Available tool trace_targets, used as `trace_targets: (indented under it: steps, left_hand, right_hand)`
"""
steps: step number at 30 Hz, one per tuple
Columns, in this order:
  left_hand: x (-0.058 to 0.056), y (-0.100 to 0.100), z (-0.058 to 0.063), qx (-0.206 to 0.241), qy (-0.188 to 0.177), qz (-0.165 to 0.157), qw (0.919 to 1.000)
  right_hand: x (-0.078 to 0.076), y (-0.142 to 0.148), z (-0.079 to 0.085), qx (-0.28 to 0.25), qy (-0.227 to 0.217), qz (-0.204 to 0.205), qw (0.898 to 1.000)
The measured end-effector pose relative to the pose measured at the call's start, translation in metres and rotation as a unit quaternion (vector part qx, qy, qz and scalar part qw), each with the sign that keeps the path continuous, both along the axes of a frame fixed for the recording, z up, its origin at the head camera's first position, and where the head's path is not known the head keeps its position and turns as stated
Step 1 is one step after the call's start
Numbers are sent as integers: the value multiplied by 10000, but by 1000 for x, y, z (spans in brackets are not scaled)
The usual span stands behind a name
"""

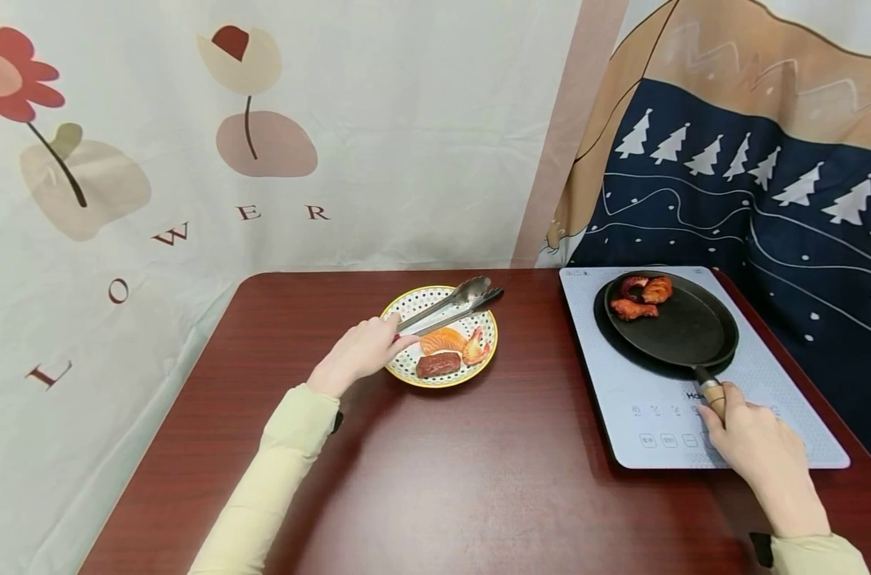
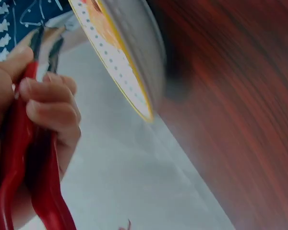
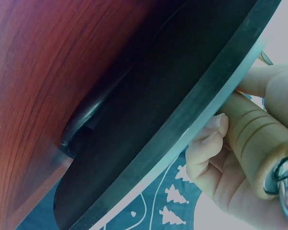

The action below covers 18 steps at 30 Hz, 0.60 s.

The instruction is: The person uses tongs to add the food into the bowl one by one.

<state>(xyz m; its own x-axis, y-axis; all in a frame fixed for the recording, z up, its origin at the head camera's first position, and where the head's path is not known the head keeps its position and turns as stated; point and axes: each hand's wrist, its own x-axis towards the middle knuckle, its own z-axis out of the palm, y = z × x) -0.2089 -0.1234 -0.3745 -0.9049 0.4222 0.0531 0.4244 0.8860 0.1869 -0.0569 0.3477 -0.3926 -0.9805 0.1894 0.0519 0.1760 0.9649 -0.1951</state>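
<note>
Left grip [image 1: 359, 351] curls closed around the tongs [image 1: 471, 289] over the plate [image 1: 415, 304], tabletop [image 1: 464, 463] twelve o'clock, red handles [image 2: 14, 143] mostly hidden from overhead; right grip [image 1: 758, 443] wraps the pan's [image 1: 682, 331] five-o'clock handle [image 1: 712, 394], partly covering it.

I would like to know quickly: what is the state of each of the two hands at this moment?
Left hand: closed, holding the red-handled tongs.
Right hand: closed, holding the wooden handle of the black frying pan.
</note>
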Motion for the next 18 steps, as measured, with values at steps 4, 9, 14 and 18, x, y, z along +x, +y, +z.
trace_targets:
  steps: [4,9,14,18]
  left_hand:
    - [-1,-19,2,-74,-6,-193,9998]
    - [-1,-40,5,-176,-21,-303,9994]
    - [0,-56,7,-304,-169,-345,9988]
    - [0,-66,6,-391,-250,-345,9983]
  right_hand:
    - [0,0,0,-5,-14,2,10000]
    - [1,-1,2,-24,-109,-40,9999]
    - [1,-2,2,-45,-111,-31,9999]
    - [0,-2,2,-49,-113,-22,9999]
